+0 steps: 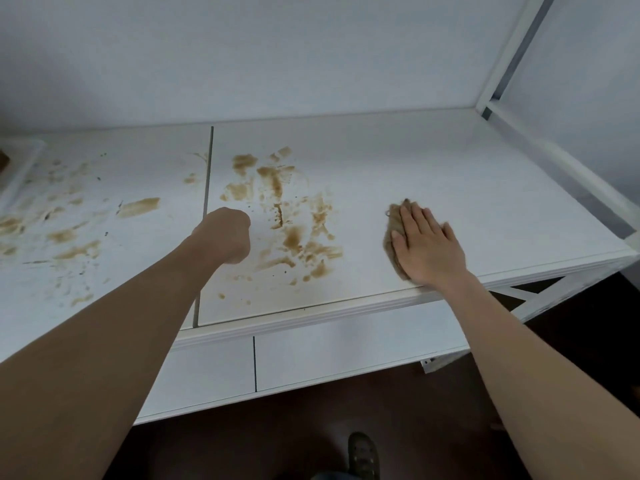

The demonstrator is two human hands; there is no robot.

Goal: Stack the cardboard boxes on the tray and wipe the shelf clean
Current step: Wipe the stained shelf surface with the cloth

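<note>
Two bare forearms reaching up from the near edge, a shoe (362,452) down on the dark floor below. Right hand (427,245) flat, fingers straight and spread, pressing a brown cloth (393,225) onto the shelf (450,174) close to its front lip, palm down to load the cloth for a wiping stroke. Left hand (227,235) curled into a fist, nothing visibly in it, knuckles resting on or just over the surface, likely bracing. Between the two hands, brown smears (294,216) across the middle panel, untouched by the cloth so far. More smears (69,230) well out to the left. Clean white to the right and far side of the cloth. Far left, a pale tray edge (24,161) with something brown on it, probably a cardboard box (4,162), mostly cut off. Wiping barely begun, by the look of it.
</note>
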